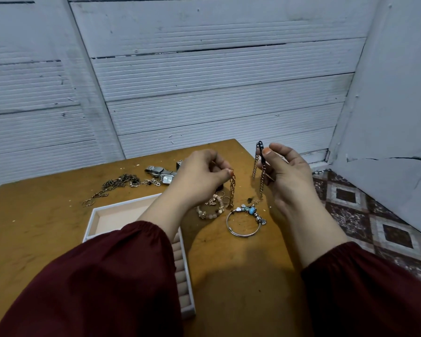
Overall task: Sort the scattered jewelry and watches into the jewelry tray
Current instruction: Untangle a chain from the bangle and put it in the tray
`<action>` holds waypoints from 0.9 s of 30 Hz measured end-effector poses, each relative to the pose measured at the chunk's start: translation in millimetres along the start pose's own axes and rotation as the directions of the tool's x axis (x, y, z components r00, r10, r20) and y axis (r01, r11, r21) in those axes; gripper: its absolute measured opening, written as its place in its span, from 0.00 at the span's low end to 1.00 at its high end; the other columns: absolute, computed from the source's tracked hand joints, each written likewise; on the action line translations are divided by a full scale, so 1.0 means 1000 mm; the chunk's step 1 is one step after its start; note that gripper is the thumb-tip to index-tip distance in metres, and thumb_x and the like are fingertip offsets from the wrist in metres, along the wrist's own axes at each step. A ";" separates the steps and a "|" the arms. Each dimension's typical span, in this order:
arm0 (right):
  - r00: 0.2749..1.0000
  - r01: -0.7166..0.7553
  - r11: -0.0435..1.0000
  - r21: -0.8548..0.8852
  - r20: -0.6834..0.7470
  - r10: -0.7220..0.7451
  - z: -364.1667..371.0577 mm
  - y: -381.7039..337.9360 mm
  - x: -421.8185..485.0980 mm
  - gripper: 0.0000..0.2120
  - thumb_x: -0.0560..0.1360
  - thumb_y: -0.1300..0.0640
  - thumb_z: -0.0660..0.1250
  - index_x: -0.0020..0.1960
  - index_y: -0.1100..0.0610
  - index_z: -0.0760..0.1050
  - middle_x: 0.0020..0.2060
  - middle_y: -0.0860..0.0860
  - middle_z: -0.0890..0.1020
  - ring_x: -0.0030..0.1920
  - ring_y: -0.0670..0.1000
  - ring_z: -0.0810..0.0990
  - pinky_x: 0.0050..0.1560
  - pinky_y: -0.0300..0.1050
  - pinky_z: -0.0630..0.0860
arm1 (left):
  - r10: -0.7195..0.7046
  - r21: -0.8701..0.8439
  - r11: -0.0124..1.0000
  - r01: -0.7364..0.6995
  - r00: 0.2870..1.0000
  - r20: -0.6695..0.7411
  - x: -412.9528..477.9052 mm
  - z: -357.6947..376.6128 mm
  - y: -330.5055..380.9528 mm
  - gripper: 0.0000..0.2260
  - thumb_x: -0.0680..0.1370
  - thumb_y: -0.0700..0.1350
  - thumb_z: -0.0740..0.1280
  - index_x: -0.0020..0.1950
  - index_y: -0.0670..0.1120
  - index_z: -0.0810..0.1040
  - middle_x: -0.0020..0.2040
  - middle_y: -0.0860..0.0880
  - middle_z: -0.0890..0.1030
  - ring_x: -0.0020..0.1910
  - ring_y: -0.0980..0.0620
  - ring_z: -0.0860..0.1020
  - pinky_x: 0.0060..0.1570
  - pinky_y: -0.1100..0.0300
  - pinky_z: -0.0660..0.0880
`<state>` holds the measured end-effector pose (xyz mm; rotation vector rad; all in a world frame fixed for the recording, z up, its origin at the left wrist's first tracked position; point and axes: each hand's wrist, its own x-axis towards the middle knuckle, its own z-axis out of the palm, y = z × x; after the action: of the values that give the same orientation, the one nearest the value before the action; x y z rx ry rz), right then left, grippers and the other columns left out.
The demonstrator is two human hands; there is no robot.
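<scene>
Wooden table (34, 227): left hand (199, 176) pinches gold chain (232, 190), right hand (287, 171) pinches silver chain (262, 183); lower each separately into tray (122, 216).

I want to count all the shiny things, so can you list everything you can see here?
table: one, brown wood, under everything
jewelry tray: one, white with peach lining, near left of table
watch: one, silver, far middle of table
tangled chains: one pile, dark metal, far left
beaded bracelet: one, peach, middle of table
charm bangle: one, silver with blue beads, right of the bracelet
rings: a few, gold, beside the bracelet
gold chain: one, hanging over the bracelet
dark chain: one, dark and silver, hanging at right
wall: white, behind
floor: patterned tiles, right
sleeves: two, maroon
left hand: pinches gold chain
right hand: pinches dark chain
</scene>
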<state>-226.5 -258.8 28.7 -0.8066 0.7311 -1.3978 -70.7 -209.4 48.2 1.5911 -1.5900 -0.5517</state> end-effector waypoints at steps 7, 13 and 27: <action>0.996 0.068 0.996 -0.065 0.066 -0.064 0.018 -0.027 -0.017 0.07 0.74 0.64 0.68 0.47 0.53 0.74 0.36 0.50 0.84 0.31 0.45 0.79 0.28 0.36 0.72 | 0.030 -0.093 0.995 -0.041 0.992 -0.123 -0.010 -0.016 0.018 0.05 0.76 0.41 0.68 0.41 0.48 0.76 0.34 0.49 0.75 0.33 0.52 0.72 0.36 0.58 0.70; 0.989 0.096 0.986 -0.139 0.124 -0.079 0.041 -0.042 -0.043 0.06 0.74 0.62 0.69 0.46 0.52 0.75 0.36 0.48 0.83 0.33 0.43 0.80 0.31 0.38 0.72 | 0.046 -0.117 0.991 -0.071 0.977 -0.208 -0.025 -0.036 0.037 0.05 0.75 0.41 0.68 0.41 0.49 0.75 0.33 0.51 0.75 0.31 0.53 0.71 0.34 0.58 0.69; 0.962 0.021 0.996 -0.084 0.275 0.002 0.108 -0.034 -0.118 0.07 0.74 0.65 0.67 0.43 0.54 0.75 0.34 0.49 0.84 0.28 0.44 0.78 0.27 0.35 0.71 | -0.075 -0.324 0.943 -0.072 0.905 -0.420 -0.101 -0.098 0.036 0.06 0.75 0.37 0.67 0.41 0.47 0.75 0.34 0.50 0.74 0.35 0.51 0.74 0.36 0.58 0.72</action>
<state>-160.7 -134.7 113.3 -1.0494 0.5748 -1.2370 -28.2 -85.0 110.6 1.3418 -1.0987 -0.4089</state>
